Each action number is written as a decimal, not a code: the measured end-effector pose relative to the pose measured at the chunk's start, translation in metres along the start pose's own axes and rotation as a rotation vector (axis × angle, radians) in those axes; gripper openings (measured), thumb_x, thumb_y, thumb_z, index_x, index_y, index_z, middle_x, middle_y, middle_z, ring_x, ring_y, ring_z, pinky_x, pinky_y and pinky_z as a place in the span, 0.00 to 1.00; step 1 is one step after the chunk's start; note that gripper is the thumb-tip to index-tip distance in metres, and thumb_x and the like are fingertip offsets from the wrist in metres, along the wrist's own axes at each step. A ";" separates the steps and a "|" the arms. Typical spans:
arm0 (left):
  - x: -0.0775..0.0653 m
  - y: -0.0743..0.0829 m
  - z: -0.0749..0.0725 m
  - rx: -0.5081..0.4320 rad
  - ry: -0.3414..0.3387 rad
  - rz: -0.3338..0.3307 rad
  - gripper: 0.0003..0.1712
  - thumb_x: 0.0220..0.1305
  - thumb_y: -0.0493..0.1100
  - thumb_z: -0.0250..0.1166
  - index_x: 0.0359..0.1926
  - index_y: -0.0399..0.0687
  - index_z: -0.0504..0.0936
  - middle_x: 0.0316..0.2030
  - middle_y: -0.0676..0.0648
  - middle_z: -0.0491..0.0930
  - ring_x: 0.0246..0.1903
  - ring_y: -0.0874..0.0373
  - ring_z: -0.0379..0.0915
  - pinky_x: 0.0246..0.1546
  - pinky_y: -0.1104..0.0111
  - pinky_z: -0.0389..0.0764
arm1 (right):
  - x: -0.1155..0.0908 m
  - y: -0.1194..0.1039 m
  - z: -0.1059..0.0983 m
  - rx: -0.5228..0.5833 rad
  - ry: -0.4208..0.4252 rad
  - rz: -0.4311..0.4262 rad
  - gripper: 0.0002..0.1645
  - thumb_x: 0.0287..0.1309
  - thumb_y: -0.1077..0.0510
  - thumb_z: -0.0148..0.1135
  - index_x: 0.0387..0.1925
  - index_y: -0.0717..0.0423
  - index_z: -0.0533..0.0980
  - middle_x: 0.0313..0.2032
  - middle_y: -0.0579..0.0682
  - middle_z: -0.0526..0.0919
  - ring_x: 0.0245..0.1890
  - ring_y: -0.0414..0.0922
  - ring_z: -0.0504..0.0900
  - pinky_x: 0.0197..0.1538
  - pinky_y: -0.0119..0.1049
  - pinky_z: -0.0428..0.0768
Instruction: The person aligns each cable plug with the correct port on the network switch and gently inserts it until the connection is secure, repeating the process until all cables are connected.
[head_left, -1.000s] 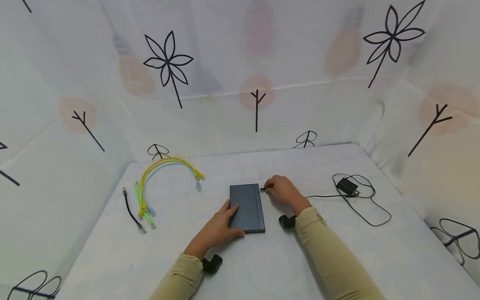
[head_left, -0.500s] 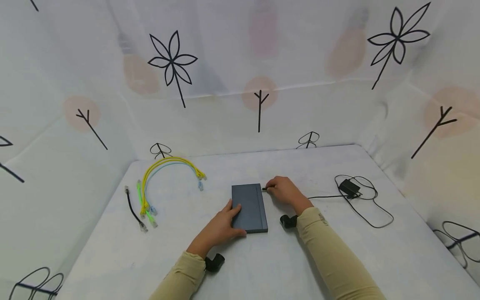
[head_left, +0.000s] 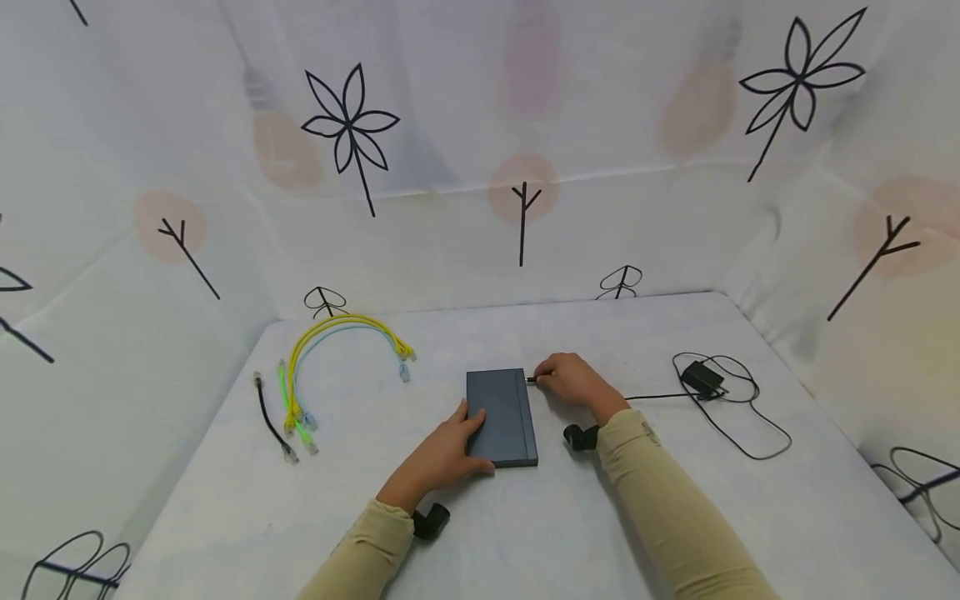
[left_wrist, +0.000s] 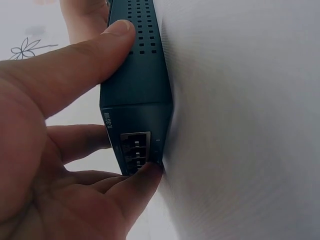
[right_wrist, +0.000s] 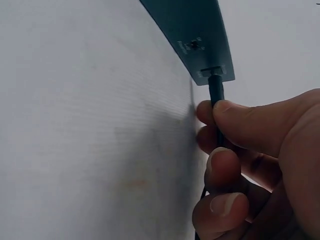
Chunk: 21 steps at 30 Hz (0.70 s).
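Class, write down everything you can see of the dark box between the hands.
The dark box is slim, rectangular and blue-grey, probably painted metal, with small pale lettering. It seems to lie flat on the white table. One short side has vent holes; a long side shows a row of ports, partly covered by the left hand, which grips its near left corner. On the opposite long side, a black plug, pinched by the right hand, meets a socket; insertion depth is unclear.

Hands [head_left: 442, 454] at dark box [head_left: 507, 421]
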<state>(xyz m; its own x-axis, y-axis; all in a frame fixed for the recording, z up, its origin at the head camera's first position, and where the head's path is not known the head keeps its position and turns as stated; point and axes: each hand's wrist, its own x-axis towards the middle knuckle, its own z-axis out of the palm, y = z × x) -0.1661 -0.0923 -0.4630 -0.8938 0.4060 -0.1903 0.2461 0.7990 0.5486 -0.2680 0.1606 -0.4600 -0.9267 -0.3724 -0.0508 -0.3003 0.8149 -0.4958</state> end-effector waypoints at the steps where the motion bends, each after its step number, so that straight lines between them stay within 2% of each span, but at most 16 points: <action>1: 0.000 0.000 0.000 -0.001 -0.002 0.000 0.52 0.55 0.59 0.71 0.74 0.49 0.58 0.76 0.36 0.42 0.72 0.38 0.51 0.67 0.50 0.65 | 0.001 0.000 -0.001 -0.003 -0.008 -0.001 0.14 0.66 0.60 0.56 0.48 0.59 0.82 0.49 0.56 0.84 0.55 0.55 0.79 0.59 0.50 0.75; 15: -0.001 0.002 -0.004 0.010 -0.011 0.013 0.52 0.55 0.59 0.71 0.74 0.48 0.57 0.76 0.36 0.42 0.72 0.39 0.50 0.67 0.51 0.64 | 0.010 0.004 -0.011 0.025 -0.111 0.010 0.15 0.66 0.60 0.55 0.49 0.58 0.83 0.52 0.56 0.83 0.58 0.56 0.77 0.60 0.51 0.74; 21: -0.002 0.000 -0.003 -0.009 -0.019 0.003 0.52 0.55 0.59 0.71 0.74 0.49 0.57 0.76 0.36 0.42 0.73 0.39 0.49 0.68 0.51 0.63 | 0.009 0.005 -0.008 0.061 -0.080 -0.006 0.13 0.65 0.60 0.56 0.45 0.57 0.84 0.47 0.54 0.85 0.53 0.53 0.79 0.56 0.50 0.76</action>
<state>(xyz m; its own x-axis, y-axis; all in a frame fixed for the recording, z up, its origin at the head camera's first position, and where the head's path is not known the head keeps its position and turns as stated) -0.1657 -0.0942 -0.4608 -0.8855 0.4173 -0.2042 0.2455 0.7935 0.5568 -0.2799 0.1650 -0.4562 -0.9031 -0.4134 -0.1161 -0.2887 0.7848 -0.5484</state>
